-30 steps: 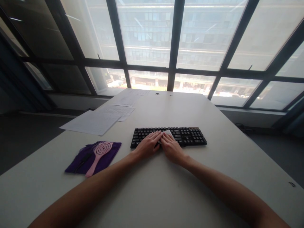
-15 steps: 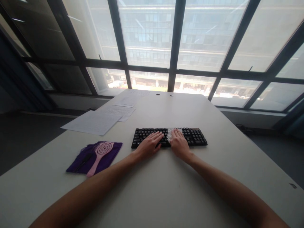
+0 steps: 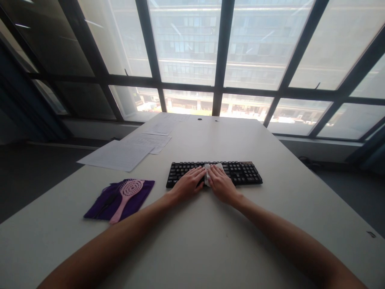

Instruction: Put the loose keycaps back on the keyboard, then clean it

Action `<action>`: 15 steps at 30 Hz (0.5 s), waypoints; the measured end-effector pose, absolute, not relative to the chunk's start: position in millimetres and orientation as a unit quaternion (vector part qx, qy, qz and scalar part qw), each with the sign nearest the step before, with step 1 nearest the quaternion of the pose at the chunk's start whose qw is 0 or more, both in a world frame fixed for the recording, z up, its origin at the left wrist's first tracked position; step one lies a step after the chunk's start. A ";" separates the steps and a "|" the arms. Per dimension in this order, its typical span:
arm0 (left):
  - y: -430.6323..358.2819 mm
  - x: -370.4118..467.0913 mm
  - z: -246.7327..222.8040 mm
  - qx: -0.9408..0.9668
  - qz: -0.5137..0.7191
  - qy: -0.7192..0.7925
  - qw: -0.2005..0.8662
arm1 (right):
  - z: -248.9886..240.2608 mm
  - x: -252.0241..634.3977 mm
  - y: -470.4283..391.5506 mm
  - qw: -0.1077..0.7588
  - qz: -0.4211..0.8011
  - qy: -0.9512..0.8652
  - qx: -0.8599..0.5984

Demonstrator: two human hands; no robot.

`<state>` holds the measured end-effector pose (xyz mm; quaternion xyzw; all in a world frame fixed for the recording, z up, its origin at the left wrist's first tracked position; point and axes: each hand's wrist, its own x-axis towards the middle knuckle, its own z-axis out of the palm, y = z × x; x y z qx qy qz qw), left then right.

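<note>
A black keyboard (image 3: 244, 175) lies on the white table in front of me. My left hand (image 3: 189, 182) rests on its left-middle keys, palm down, fingers extended and nothing visible in them. Beside it, my right hand (image 3: 221, 182) lies flat over a white tissue (image 3: 207, 179), pressing it onto the middle keys. The tissue's edges show around the right fingers, and the rest is hidden beneath them. The two hands' fingertips are close together.
Left of the keyboard, a pink hairbrush (image 3: 131, 190) and a dark comb (image 3: 105, 205) lie on a purple cloth (image 3: 141, 198). Paper sheets (image 3: 117, 155) are spread farther back on the left of the table (image 3: 192, 241). Large windows stand behind.
My right hand and the tissue have slid left along the keyboard, closer to my left hand. My left hand has stayed in nearly the same place.
</note>
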<state>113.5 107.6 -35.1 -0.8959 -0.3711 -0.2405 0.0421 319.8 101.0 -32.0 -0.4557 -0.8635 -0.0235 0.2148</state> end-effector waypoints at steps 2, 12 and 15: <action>107.3 113.9 -34.4 -0.897 -0.238 -0.371 0.043 | -32.8 317.7 101.6 0.210 -0.027 -0.842 -0.496; 105.9 114.8 -32.5 -0.895 -0.248 -0.370 0.033 | -32.7 334.1 115.1 0.206 -0.051 -0.782 -0.586; 105.7 115.4 -32.4 -0.894 -0.245 -0.374 0.034 | -33.8 335.0 114.3 0.207 -0.053 -0.808 -0.549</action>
